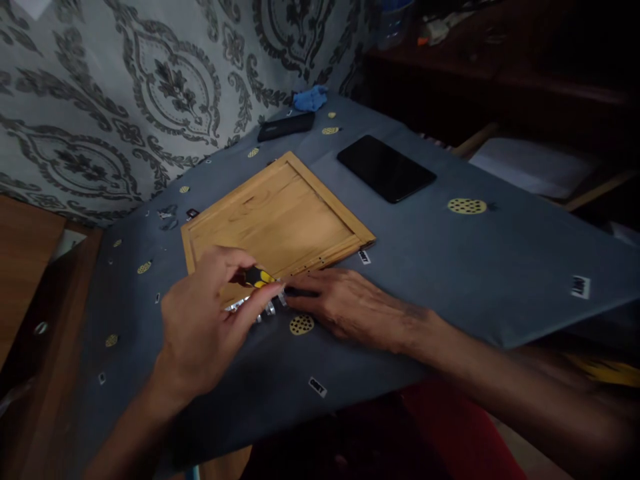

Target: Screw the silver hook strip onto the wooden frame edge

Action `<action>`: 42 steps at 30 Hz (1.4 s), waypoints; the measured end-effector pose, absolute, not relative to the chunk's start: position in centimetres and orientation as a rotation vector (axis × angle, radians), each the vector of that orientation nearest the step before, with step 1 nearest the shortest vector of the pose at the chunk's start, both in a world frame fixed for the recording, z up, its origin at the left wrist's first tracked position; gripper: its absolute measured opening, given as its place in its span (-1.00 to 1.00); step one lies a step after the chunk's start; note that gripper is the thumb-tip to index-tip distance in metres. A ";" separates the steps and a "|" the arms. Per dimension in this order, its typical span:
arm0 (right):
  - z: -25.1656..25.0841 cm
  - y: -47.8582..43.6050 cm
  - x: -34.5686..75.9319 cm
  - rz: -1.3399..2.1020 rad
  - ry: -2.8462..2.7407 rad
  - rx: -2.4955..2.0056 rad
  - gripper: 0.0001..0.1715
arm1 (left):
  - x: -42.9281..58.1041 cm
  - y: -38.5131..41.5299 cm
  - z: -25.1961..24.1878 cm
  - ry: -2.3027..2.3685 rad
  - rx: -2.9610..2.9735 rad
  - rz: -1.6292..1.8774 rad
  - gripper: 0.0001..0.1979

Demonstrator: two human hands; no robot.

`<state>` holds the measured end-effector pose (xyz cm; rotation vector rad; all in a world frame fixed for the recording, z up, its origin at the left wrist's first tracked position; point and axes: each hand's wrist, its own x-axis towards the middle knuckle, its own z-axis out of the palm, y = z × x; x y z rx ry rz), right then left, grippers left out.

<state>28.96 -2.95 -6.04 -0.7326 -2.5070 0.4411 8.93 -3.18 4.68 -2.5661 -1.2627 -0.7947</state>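
A wooden framed panel (260, 213) lies on the cloth-covered table, its near edge toward me. Along that edge sits a shiny metal strip with several hook-like pieces (271, 308), partly hidden by my fingers. Over the panel's near left corner, my left hand (205, 320) is closed around a screwdriver with a black-and-yellow handle (264, 278); its tip is hidden. My right hand (345, 303) rests low at the near edge, its fingertips closed at the end of the metal strip and close to the left fingertips. Small dark holes show in the panel's edge beside it.
Beyond the panel lie a black phone (387, 168), a dark flat case (287, 127) and a crumpled blue cloth (310, 99). A small clear plastic bag (167, 217) is left of the panel. Patterned wall (170, 80) borders the far side; a dark shelf (480, 73) stands right.
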 end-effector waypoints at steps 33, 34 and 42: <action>-6.0 -3.0 28.8 0.458 -2.532 -0.776 -0.43 | 8.0 -2.4 5.4 -1.206 -2.828 -0.614 -0.89; -6.0 -3.0 28.8 0.457 -2.534 -0.775 -0.43 | 7.9 -2.3 5.5 -1.205 -2.844 -0.608 -0.88; -5.8 -3.0 28.9 0.502 -2.533 -0.806 -0.48 | 7.7 -2.9 5.5 -1.485 -2.546 -1.282 -0.87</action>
